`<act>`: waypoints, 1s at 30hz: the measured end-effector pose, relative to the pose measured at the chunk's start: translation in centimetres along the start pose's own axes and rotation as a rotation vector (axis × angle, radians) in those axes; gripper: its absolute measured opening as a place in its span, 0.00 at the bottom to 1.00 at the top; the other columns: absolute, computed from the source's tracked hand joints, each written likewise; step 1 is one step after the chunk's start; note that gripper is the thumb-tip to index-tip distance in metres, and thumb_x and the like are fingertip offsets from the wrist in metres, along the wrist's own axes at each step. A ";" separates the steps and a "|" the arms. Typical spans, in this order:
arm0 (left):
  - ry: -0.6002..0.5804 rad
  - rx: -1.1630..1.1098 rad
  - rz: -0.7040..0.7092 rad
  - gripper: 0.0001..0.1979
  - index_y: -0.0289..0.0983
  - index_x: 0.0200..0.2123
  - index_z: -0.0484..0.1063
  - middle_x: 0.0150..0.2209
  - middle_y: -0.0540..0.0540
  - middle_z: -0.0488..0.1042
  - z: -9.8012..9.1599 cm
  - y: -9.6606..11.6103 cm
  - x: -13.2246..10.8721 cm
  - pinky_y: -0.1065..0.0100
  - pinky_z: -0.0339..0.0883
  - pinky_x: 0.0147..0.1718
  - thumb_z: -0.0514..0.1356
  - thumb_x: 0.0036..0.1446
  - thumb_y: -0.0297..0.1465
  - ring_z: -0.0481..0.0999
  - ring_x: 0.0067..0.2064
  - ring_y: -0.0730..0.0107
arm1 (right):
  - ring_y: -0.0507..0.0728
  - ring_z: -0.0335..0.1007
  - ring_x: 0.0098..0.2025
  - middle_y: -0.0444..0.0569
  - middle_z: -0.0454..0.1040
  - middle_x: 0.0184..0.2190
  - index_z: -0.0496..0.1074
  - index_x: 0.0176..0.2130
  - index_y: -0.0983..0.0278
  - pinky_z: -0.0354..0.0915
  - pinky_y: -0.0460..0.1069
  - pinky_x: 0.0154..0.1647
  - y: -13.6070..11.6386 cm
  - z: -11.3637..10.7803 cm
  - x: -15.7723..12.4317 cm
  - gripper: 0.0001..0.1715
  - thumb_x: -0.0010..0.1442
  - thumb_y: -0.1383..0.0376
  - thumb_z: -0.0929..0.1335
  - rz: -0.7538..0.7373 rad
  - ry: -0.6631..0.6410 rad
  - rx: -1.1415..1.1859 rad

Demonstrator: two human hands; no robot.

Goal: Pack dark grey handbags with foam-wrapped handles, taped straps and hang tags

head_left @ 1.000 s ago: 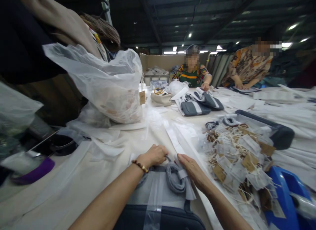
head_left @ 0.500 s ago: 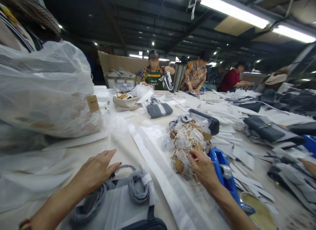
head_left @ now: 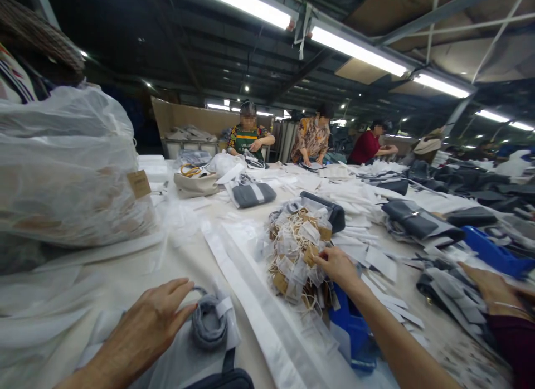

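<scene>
My left hand (head_left: pixel 152 316) hovers over a dark grey bag (head_left: pixel 223 379) at the bottom of the view, fingers stretched and thumb apart, holding nothing. Beside its thumb is a coiled grey strap (head_left: pixel 209 329) in clear wrapping, with a white band round it. A heap of tags (head_left: pixel 292 258), brown cards and small clear packets on pale strings, lies ahead. At the heap's right edge, the fingertips of my right hand (head_left: pixel 339 269) pinch a brown hang tag (head_left: pixel 310 255). Below my right forearm is a blue tape dispenser (head_left: pixel 353 327), partly covered.
A big translucent plastic sack (head_left: pixel 67 183) stands on the left. White strips (head_left: pixel 251 300) run along the table. Wrapped dark bags (head_left: pixel 253 194) and a beige pouch (head_left: pixel 196 184) lie farther back. At right, a co-worker's hand (head_left: pixel 489 283) rests by another bag; several people work across the table.
The view has swung right. My right hand has moved onto the tags and its fingers have closed on one. My left hand stays over the bag. A co-worker's arm has come farther in at right.
</scene>
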State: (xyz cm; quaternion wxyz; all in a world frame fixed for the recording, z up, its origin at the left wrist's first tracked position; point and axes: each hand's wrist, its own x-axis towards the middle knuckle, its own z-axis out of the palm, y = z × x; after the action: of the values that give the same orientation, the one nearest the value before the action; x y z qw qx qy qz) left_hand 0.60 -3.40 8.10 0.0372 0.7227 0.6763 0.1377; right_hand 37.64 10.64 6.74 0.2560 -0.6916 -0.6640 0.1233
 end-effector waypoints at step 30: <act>0.050 -0.835 0.007 0.24 0.34 0.48 0.72 0.40 0.47 0.76 -3.0 14.7 3.0 0.69 0.67 0.39 0.56 0.44 0.20 0.72 0.35 0.71 | 0.44 0.50 0.17 0.40 0.63 0.16 0.72 0.25 0.67 0.41 0.44 0.19 -11.7 -9.3 -6.0 0.16 0.39 0.60 0.76 -0.083 -0.719 0.990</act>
State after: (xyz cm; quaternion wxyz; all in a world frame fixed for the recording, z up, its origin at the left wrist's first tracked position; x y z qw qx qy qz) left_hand 14.21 -2.02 14.97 0.3100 0.6442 0.5608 0.4176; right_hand 31.84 2.80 19.59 0.3114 -0.3792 -0.5989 0.6329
